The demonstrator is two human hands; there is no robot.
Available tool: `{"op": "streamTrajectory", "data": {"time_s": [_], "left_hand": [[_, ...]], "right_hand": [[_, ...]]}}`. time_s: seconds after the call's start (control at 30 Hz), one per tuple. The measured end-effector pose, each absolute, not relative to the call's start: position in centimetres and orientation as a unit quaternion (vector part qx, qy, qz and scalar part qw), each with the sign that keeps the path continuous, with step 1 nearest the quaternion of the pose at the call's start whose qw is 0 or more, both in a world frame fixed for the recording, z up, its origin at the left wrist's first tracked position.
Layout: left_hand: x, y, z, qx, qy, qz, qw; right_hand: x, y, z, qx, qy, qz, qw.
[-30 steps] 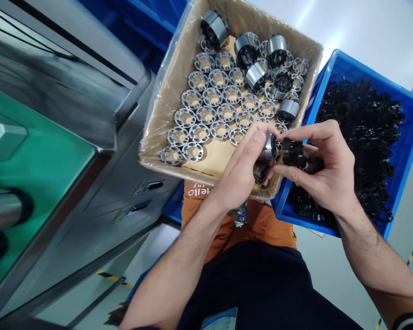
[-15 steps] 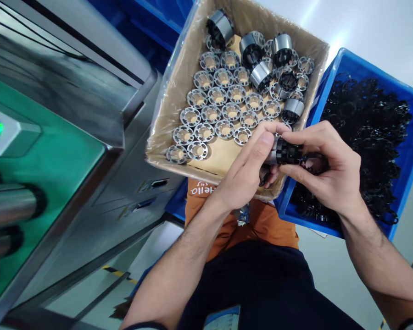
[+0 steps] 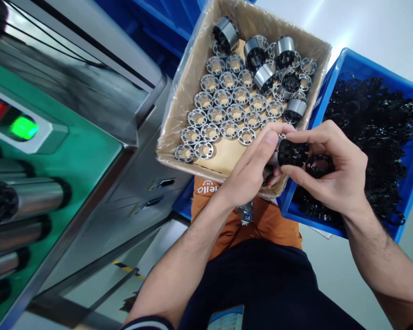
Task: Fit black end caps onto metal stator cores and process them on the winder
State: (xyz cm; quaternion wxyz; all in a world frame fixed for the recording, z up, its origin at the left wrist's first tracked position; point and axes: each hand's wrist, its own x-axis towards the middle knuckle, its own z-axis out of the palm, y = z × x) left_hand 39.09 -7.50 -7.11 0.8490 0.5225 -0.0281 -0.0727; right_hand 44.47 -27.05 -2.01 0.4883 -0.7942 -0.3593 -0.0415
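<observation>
My left hand [image 3: 253,167] is closed around a steel stator core [image 3: 274,156] over the near right corner of the carton. A black toothed plastic insulator [image 3: 291,152] sits against the core's right end. Thumb and fingers of my right hand [image 3: 340,169] grip that insulator at its edges. Another black plastic ring [image 3: 319,165] lies in the curl of my right fingers. Below my left palm a second dark cylindrical part [image 3: 267,174] shows, mostly hidden by the fingers. Whether the insulator is fully seated on the core cannot be seen.
Bare slotted cores [image 3: 210,132] stand in rows inside the plastic-lined carton [image 3: 172,123]; several with black ends [image 3: 265,78] lie on top. A blue bin [image 3: 340,68] of black plastic parts [image 3: 371,137] adjoins it. Left is a green-topped machine [image 3: 89,151] holding metal cylinders [image 3: 37,197].
The view has shifted left, showing more of the green machine and a red light. Both hands stay together on the core and insulator, with little visible movement between them.
</observation>
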Motion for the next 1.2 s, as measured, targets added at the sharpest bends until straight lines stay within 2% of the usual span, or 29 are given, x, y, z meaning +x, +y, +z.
{"op": "streamTrajectory", "data": {"time_s": [0.23,0.37,0.47,0.53,0.6,0.67,0.73,0.83,1.0,1.2], "left_hand": [[38.8,-7.6,-6.4,0.567,-0.042,-0.073,0.819],[38.5,-6.7,-5.8,0.647,-0.055,-0.04,0.759],[38.0,-4.9,-4.6,0.784,-0.078,0.023,0.615],[37.7,-3.3,-3.9,0.871,-0.099,0.026,0.481],[37.5,-1.8,-3.8,0.909,-0.101,0.032,0.403],[37.7,-0.7,-4.3,0.886,-0.084,0.075,0.451],[38.1,-0.3,-5.0,0.797,-0.057,0.106,0.592],[38.8,-1.7,-5.6,0.644,0.006,0.061,0.763],[39.7,-6.3,-5.1,0.582,0.142,0.001,0.801],[39.5,-9.6,-6.2,0.523,0.065,0.013,0.85]], "right_hand": [[44.4,-27.3,-2.3,-0.784,-0.363,-0.038,0.502],[44.5,-27.5,-2.1,-0.78,-0.326,0.019,0.534],[45.2,-28.3,-2.1,-0.752,-0.242,0.066,0.609],[45.7,-28.7,-2.2,-0.72,-0.195,0.086,0.66],[45.8,-28.8,-2.3,-0.699,-0.181,0.114,0.682],[45.6,-28.5,-2.3,-0.689,-0.182,0.144,0.687],[45.3,-27.9,-2.4,-0.676,-0.194,0.167,0.691],[44.8,-27.1,-2.5,-0.649,-0.231,0.167,0.705],[44.3,-26.7,-2.9,-0.641,-0.248,0.137,0.714],[43.8,-26.7,-3.0,-0.673,-0.236,0.13,0.689]]}}
